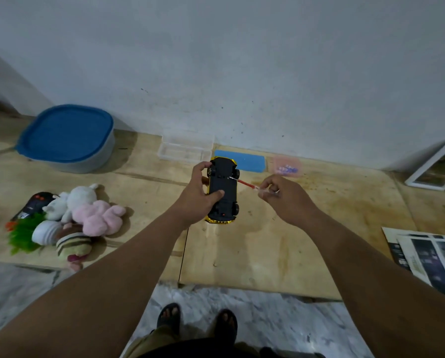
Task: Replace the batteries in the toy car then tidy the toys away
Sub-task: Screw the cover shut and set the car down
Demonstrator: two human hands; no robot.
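Note:
A yellow toy car point(225, 177) is turned upside down, black underside up, over the wooden table point(280, 244). My left hand point(199, 195) grips it from the left side, thumb across the underside. My right hand point(283, 196) pinches a small red-handled screwdriver point(244, 183), whose metal tip touches the car's underside near a far wheel. A pile of soft toys point(87, 215) lies at the left of the table, with a black toy car point(34, 204) behind it.
A grey bin with a blue lid point(66, 138) stands at the back left. Along the wall lie a clear plastic box point(185, 148), a blue pad point(244, 160) and a pink bag point(286, 165). Printed papers point(430, 257) and a white frame point(438, 166) sit at the right.

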